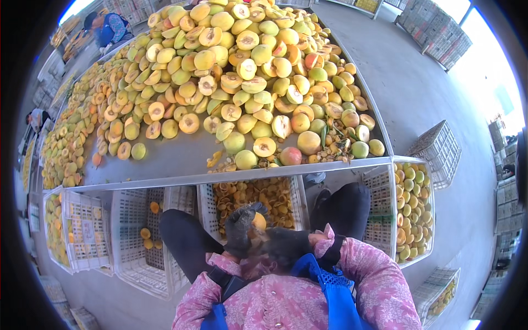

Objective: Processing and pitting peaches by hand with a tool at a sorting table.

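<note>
My left hand (241, 229), in a dark, soiled glove, holds a yellow-orange peach (259, 221) near my lap. Close against it on the right is my right hand (284, 246), also in a dark glove; its fingers are blurred and partly hidden, and I cannot tell whether it grips a tool or the fruit. Beneath both hands stands a plastic crate (303, 202) with many orange fruit pieces inside. Beyond it, a metal-edged table (165, 159) bears a large heap of halved and whole peaches (247, 70), with leaves and pits at its near right.
A white crate (119, 247) with a few fruit halves stands left of my knee. Full crates of peaches stand at the far left (88, 233) and right (431, 214). An upturned-looking crate (441, 159) is on the floor. Co-workers (109, 31) work at the upper left.
</note>
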Demonstrator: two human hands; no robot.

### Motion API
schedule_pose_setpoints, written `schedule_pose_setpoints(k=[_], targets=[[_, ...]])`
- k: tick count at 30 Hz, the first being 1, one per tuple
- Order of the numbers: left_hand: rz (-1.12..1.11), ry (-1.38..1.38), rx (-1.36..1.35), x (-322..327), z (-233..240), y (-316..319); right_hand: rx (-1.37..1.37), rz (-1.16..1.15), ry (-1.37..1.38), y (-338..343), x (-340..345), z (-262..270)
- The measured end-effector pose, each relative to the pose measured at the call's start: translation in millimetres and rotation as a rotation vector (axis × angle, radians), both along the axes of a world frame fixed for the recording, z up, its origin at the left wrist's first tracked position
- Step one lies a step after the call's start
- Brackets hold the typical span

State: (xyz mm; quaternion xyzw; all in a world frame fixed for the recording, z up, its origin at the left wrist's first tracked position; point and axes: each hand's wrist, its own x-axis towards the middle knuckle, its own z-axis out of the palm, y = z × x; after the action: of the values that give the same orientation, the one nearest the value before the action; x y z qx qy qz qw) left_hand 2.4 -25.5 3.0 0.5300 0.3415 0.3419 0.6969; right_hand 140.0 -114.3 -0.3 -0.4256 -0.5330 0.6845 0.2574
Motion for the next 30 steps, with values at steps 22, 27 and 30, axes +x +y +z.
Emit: schedule_pose_setpoints(k=[22, 27, 30], targets=[[0.122, -0.179, -0.47, 1.4, -28.9, -6.8, -0.844, -0.506, 0.855, -26.9, -24.8, -22.4], [0.101, -0.195, -0.73, 4.2, -22.7, -6.3, -0.759, -0.375, 0.557, -17.2, -24.4, -12.0], [0.091, -0.19, -0.637, 1.5, -37.6, -6.7, 0.405, -0.255, -0.057, -19.2, -25.7, -4.6]])
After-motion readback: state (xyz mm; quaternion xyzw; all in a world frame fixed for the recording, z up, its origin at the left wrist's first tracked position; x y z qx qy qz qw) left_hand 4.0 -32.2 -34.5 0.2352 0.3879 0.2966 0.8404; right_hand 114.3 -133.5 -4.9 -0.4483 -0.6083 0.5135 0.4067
